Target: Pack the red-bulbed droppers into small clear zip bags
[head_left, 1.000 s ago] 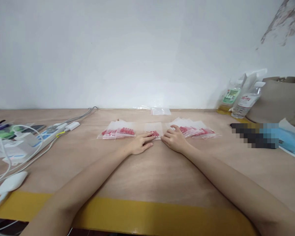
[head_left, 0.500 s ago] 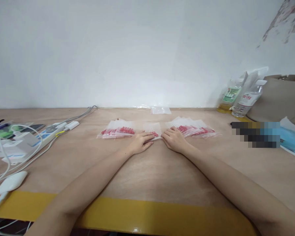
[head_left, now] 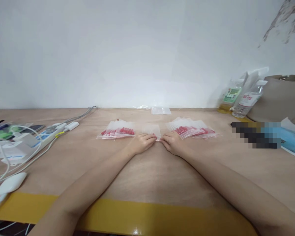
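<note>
Between my hands a small clear zip bag (head_left: 151,129) with red pieces in it lies on the table, its near edge toward me. My left hand (head_left: 143,143) is closed, thumb and fingers pinching the bag's near edge. Close beside it, my right hand (head_left: 172,141) pinches the right end of that same edge. To the left lies a fanned stack of bags with red pieces (head_left: 116,130). On the right a second fanned stack of similar bags (head_left: 194,127) rests just beyond my right hand.
A flat clear bag (head_left: 161,111) lies by the wall. On the left are a power strip (head_left: 49,132), white chargers (head_left: 14,149) and cables. Two bottles (head_left: 249,98), a beige bag (head_left: 282,98) and a blue packet (head_left: 293,137) stand or lie at the right. The table's front edge is yellow (head_left: 137,213).
My left thumb and fingers have closed together at the bag's near edge. My right fingers have drawn into a pinch on its right end. The stacks have stayed put.
</note>
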`<state>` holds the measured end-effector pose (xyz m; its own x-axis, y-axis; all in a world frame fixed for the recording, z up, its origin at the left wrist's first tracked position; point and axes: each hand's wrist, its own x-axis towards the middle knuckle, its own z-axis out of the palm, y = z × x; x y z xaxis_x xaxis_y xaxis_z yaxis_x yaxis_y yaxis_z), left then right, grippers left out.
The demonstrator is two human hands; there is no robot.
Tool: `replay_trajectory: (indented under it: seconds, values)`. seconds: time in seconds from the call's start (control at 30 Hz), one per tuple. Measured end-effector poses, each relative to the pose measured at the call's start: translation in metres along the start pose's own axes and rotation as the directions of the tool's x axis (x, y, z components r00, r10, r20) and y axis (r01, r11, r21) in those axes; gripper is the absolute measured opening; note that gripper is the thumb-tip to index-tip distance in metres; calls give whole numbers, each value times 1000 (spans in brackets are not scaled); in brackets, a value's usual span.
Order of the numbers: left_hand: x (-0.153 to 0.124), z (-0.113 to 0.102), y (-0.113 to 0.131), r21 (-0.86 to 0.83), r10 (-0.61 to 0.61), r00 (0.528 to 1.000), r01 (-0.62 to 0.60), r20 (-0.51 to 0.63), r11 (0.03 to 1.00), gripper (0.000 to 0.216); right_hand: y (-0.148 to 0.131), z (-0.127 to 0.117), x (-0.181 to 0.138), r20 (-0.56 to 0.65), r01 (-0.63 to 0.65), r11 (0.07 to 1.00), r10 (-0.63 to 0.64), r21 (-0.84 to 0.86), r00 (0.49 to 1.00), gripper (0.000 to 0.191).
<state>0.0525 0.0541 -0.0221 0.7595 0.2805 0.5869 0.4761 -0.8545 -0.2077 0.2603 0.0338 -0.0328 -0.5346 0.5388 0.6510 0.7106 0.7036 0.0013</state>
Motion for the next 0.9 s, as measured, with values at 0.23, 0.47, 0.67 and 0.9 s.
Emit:
replay_trajectory:
  seconds: [0.23, 0.47, 0.67, 0.9]
  values:
    - [10, 4, 5, 119, 99, 995, -98, 1, 988, 22, -4, 0, 2, -42, 6, 999, -8, -42, 999, 17]
    - [11, 4, 2, 179, 167, 985, -172, 42, 969, 25, -4, 9, 2, 6, 5, 988, -6, 156, 1000, 17]
    - [9, 2, -1, 204, 177, 983, -182, 43, 962, 23, -2, 6, 1, -39, 61, 993, -57, 96, 998, 18]
    - [-4, -10, -12, 263, 247, 965, -218, -85, 940, 15, 2, -5, -2, -110, 169, 985, -164, 38, 980, 20]
